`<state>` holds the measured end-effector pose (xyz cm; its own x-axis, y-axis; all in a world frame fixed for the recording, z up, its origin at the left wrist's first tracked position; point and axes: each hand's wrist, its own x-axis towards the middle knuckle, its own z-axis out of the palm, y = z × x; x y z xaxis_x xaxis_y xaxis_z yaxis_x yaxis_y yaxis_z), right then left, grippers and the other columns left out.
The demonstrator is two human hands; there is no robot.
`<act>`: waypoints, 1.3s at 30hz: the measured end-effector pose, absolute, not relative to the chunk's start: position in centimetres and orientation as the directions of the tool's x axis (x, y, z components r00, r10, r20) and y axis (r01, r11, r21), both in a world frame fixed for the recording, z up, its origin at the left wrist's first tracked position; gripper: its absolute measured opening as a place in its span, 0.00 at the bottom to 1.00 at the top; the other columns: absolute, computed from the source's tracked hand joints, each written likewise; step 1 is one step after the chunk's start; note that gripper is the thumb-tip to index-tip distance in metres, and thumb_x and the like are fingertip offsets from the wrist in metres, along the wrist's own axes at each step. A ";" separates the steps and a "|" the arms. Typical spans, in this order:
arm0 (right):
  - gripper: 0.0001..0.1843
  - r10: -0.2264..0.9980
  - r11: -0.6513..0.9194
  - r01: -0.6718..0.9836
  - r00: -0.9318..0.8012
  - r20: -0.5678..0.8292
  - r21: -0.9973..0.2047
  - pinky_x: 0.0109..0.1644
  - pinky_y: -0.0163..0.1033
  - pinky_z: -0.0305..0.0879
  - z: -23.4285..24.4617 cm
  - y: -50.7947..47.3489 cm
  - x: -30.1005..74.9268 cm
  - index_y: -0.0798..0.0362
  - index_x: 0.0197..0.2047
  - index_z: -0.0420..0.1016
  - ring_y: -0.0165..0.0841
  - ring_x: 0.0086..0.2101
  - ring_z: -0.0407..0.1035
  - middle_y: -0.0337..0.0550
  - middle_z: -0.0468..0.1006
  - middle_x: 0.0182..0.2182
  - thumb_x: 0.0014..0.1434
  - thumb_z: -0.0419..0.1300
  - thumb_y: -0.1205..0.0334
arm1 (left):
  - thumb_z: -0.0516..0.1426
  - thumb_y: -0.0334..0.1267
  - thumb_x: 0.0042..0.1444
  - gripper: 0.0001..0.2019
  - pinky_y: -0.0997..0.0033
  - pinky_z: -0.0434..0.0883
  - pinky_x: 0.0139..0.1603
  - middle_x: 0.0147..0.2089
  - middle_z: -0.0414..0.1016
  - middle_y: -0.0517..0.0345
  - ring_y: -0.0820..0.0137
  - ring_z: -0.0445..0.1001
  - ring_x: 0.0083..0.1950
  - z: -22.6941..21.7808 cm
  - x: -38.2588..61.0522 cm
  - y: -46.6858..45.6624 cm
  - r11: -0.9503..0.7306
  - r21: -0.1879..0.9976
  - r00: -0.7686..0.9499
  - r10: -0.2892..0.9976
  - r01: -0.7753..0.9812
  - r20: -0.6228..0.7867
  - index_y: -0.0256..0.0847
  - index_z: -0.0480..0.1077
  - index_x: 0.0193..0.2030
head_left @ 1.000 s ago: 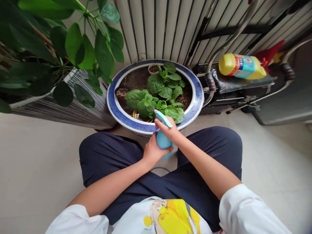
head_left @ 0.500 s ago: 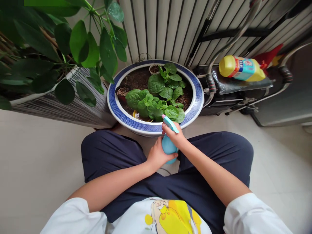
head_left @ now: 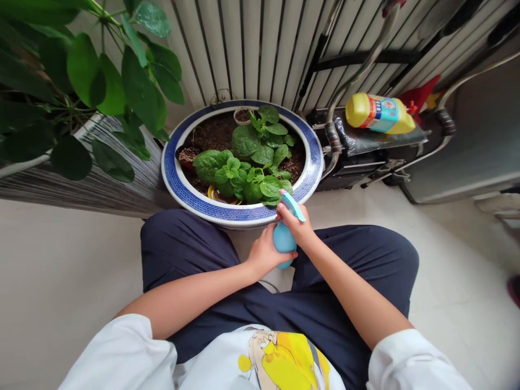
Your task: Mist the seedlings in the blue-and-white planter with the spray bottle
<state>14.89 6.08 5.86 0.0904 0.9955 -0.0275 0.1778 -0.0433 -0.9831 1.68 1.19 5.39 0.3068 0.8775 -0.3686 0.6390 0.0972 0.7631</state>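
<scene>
Two hands hold one smooth, light-blue, round-bodied spray bottle with a pink nozzle [head_left: 283, 236]: the left hand [head_left: 264, 252] curls around its body, thumb across the front, and the right hand [head_left: 296, 222] wraps the neck beneath the head. The bottle is between two navy-trousered knees [head_left: 184, 241], nozzle at the near edge of one round, glossy white pot with a blue-patterned rim [head_left: 312, 151]. Inside are dark crumbly soil [head_left: 215, 130], one small white cup [head_left: 242, 123] and broad, puckered green leaves [head_left: 246, 142], overlapping too much to count.
</scene>
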 end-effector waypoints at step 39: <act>0.21 0.994 0.069 0.221 -0.101 0.048 -0.973 0.39 0.42 0.70 9.8 9.1 10.2 0.52 0.47 0.74 0.42 0.42 0.72 0.48 0.78 0.44 0.58 0.61 0.46 | 0.68 0.52 0.41 0.36 0.64 0.70 0.37 0.48 0.78 0.53 0.53 0.78 0.47 6.5 -2.4 3.1 0.097 0.783 0.233 0.926 0.614 -0.297 0.46 0.60 0.55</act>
